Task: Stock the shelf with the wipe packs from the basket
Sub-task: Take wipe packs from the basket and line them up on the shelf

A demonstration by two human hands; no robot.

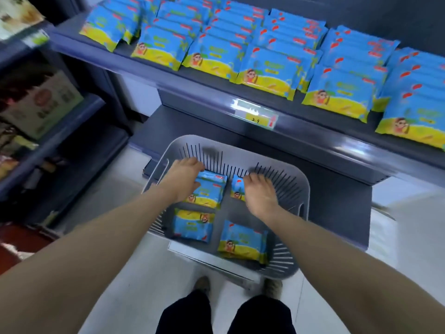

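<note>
While both arms are reaching down into the grey basket, the left hand is curling its fingers over the far edge of the far-left pack. The right hand is wrapping bent fingers round the far-right pack, hiding most of it. Two near packs are lying closer to the feet. Above, the shelf is carrying crowded, overlapping rows of stocked packs. The slick film could be slipping from either one-handed hold on the lift, and squeezing more in may be nudging front packs over the shelf edge.
</note>
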